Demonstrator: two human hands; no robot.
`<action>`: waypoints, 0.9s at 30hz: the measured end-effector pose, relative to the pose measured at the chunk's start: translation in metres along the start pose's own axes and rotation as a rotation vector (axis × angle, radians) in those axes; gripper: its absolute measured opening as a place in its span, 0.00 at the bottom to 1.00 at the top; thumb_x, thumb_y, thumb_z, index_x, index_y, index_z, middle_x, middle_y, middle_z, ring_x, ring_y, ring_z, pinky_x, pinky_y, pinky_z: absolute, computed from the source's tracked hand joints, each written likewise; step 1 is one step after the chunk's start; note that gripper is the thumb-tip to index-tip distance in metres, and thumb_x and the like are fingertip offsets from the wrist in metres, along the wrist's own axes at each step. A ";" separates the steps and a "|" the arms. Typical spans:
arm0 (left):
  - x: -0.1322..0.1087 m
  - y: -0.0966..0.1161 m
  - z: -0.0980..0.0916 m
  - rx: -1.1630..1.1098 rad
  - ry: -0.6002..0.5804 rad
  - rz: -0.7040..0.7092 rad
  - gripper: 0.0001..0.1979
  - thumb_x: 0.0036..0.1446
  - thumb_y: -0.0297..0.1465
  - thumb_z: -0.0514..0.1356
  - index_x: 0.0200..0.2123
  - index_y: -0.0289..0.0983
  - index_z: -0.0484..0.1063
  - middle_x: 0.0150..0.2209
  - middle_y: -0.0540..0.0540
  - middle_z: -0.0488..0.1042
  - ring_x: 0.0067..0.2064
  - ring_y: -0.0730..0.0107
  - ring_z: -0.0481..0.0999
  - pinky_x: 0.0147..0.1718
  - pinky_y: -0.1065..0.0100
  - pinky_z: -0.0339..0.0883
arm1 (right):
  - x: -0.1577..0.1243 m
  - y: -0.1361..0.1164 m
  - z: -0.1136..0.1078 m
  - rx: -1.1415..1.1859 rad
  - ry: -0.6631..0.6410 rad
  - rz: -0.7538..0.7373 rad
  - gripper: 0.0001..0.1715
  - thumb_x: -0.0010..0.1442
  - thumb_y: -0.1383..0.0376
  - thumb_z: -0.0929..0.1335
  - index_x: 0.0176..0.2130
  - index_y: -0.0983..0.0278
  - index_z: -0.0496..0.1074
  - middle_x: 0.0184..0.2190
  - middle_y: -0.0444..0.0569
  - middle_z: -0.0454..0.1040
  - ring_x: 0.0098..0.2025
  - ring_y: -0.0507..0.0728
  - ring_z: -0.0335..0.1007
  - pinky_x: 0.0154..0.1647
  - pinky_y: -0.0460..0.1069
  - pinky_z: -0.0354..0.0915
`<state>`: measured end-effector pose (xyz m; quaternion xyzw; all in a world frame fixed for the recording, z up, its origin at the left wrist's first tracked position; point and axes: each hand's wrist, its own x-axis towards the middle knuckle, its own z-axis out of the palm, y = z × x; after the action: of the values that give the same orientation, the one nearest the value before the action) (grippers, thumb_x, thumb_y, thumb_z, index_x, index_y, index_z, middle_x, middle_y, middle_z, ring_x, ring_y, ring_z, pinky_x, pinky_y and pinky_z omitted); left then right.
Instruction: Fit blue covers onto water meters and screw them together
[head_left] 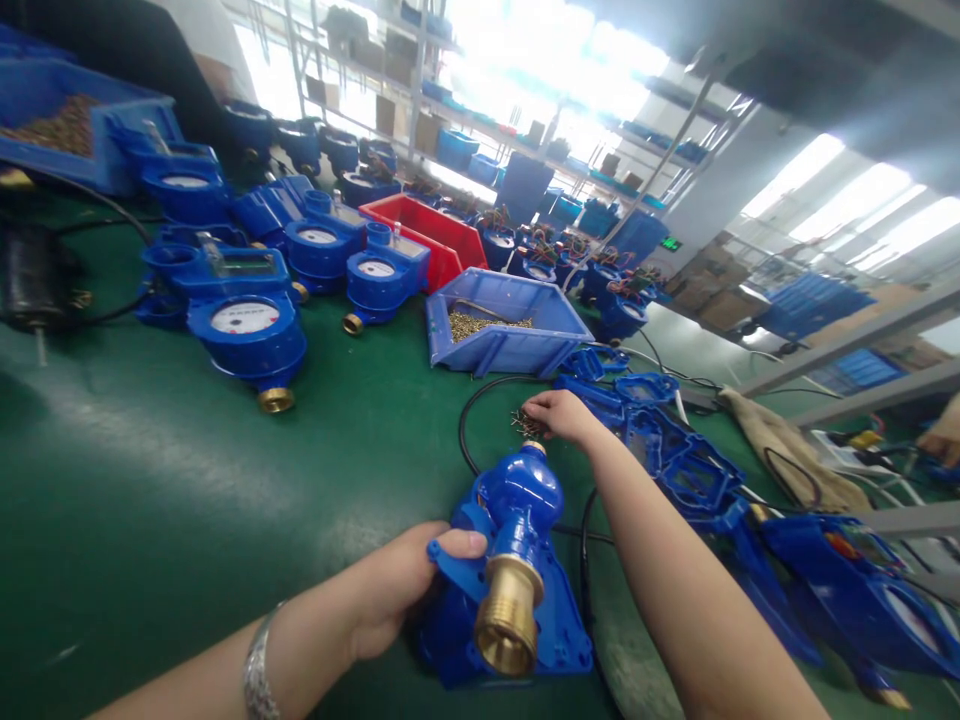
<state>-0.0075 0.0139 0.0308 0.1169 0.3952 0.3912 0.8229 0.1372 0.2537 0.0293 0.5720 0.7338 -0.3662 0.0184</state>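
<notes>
My left hand (409, 575), a silver bracelet at its wrist, grips a blue water meter (525, 485) near the front of the bench. Its thumb lies over a blue flap on the meter's side, and the other fingers are mostly hidden. The meter is turned with its threaded brass end (508, 620) towards me and its dial out of sight. Just beyond it, my right hand (555, 412) reaches down to a small pile of screws (527, 424). Those fingers are pinched together at the pile's edge; what is between the tips is hidden.
A blue bin (510, 345) of small screws stands beyond my right hand, with a red bin (427, 235) behind. Several finished-looking meters (246, 335) stand left. Blue housings (686, 465) line the right side. A black cable (466, 420) loops beside the pile. A black tool (37, 275) is far left.
</notes>
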 end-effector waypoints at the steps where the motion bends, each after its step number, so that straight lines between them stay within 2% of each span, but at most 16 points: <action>1: 0.000 0.000 0.000 0.007 0.001 -0.005 0.25 0.38 0.41 0.65 0.38 0.29 0.72 0.33 0.39 0.80 0.37 0.56 0.77 0.48 0.56 0.63 | -0.001 0.000 -0.002 -0.007 0.014 -0.002 0.14 0.63 0.61 0.65 0.44 0.67 0.69 0.42 0.49 0.71 0.40 0.55 0.70 0.40 0.52 0.70; 6: 0.000 0.001 0.000 0.012 0.011 -0.024 0.23 0.36 0.41 0.66 0.35 0.30 0.74 0.30 0.40 0.80 0.36 0.60 0.76 0.45 0.60 0.64 | -0.008 0.000 -0.009 0.046 0.065 -0.005 0.13 0.62 0.61 0.65 0.45 0.67 0.69 0.45 0.50 0.71 0.44 0.57 0.69 0.44 0.55 0.69; 13: -0.001 0.003 0.001 0.007 0.042 -0.037 0.23 0.33 0.41 0.67 0.32 0.30 0.74 0.27 0.42 0.79 0.31 0.63 0.76 0.41 0.63 0.65 | -0.019 0.014 0.005 0.345 0.089 0.055 0.15 0.63 0.61 0.65 0.47 0.68 0.67 0.41 0.50 0.71 0.37 0.53 0.71 0.36 0.51 0.70; 18: 0.001 -0.001 -0.001 -0.009 0.049 -0.035 0.21 0.35 0.40 0.67 0.31 0.31 0.74 0.27 0.43 0.79 0.31 0.63 0.76 0.39 0.63 0.64 | -0.028 0.022 0.009 0.514 0.097 0.063 0.16 0.63 0.61 0.64 0.48 0.67 0.66 0.41 0.50 0.71 0.37 0.53 0.71 0.36 0.51 0.70; 27: 0.002 -0.003 -0.003 0.029 0.099 -0.026 0.20 0.39 0.39 0.66 0.34 0.31 0.74 0.30 0.43 0.79 0.34 0.61 0.76 0.40 0.63 0.62 | -0.039 0.032 0.011 0.641 0.114 0.108 0.14 0.63 0.62 0.65 0.47 0.67 0.68 0.43 0.50 0.71 0.40 0.54 0.70 0.39 0.52 0.70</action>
<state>-0.0073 0.0128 0.0257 0.1045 0.4424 0.3799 0.8056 0.1734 0.2173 0.0222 0.6063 0.5495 -0.5444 -0.1844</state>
